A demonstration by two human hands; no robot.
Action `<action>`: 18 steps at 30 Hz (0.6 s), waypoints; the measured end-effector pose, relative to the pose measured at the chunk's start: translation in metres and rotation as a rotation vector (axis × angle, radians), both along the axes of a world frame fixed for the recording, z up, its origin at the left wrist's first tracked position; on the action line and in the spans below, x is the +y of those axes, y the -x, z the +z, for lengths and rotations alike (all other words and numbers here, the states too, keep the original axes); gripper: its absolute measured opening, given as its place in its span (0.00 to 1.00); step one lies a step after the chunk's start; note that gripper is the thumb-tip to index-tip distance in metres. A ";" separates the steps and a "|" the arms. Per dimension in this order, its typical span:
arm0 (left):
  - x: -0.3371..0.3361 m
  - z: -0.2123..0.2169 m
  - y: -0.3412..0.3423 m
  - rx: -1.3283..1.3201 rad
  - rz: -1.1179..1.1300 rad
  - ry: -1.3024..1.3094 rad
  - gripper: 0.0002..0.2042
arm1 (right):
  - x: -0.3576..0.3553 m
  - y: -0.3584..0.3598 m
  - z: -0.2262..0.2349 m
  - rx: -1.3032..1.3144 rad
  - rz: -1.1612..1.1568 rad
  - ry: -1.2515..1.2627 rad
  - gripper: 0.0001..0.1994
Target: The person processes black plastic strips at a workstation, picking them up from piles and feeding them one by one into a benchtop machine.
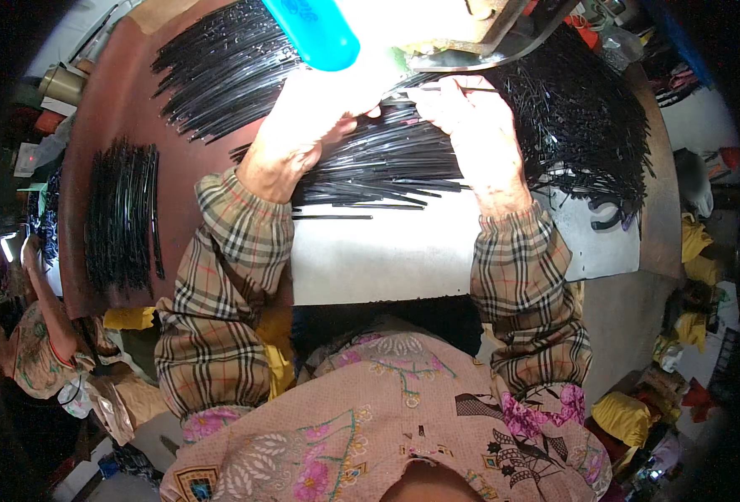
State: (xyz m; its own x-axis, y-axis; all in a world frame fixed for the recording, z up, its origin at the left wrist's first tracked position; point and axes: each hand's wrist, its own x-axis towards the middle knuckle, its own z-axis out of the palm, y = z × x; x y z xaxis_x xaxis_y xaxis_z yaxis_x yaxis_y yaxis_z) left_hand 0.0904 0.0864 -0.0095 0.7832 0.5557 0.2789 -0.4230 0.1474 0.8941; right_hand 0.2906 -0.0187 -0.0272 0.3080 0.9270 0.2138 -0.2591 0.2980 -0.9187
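Under a glaring light, my left hand [307, 125] and my right hand [479, 125] work close together above a spread of thin, glossy black strips [370, 159]. Both hands are closed, with a thin dark strip [397, 97] running between their fingertips. The glare washes out much of my left fingers, so the exact grip there is hard to see. Beneath the loose strips lies a white board [378, 259]. Checked sleeve covers reach over both my forearms.
Black strips also form a far-left bundle [219, 75], a smaller left bundle [123, 217] and a tangled right heap [587, 117]. Above my hands are a bright blue object [324, 38] and a curved metal arm [479, 60]. A co-worker's arm [48, 293] shows at left.
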 end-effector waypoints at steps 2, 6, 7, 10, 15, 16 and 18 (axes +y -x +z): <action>-0.002 0.005 0.000 0.006 0.009 0.099 0.13 | 0.000 -0.004 -0.004 -0.076 -0.035 0.051 0.10; 0.004 0.003 0.002 0.191 0.017 0.072 0.12 | -0.002 0.003 0.004 0.054 0.002 0.004 0.10; 0.002 -0.003 0.003 0.138 0.035 0.124 0.13 | -0.002 0.005 0.005 0.018 -0.022 0.013 0.10; -0.011 -0.003 0.002 0.098 0.143 0.197 0.15 | 0.000 0.008 0.003 -0.012 -0.081 0.075 0.10; 0.012 -0.008 0.003 0.030 0.041 -0.038 0.17 | 0.009 0.005 -0.009 -0.067 -0.086 -0.114 0.12; 0.014 -0.010 0.001 0.074 0.090 -0.051 0.16 | 0.010 0.006 -0.006 -0.040 -0.105 -0.038 0.12; 0.012 -0.009 -0.004 0.113 0.132 -0.063 0.16 | 0.009 0.004 -0.004 -0.017 -0.130 0.039 0.12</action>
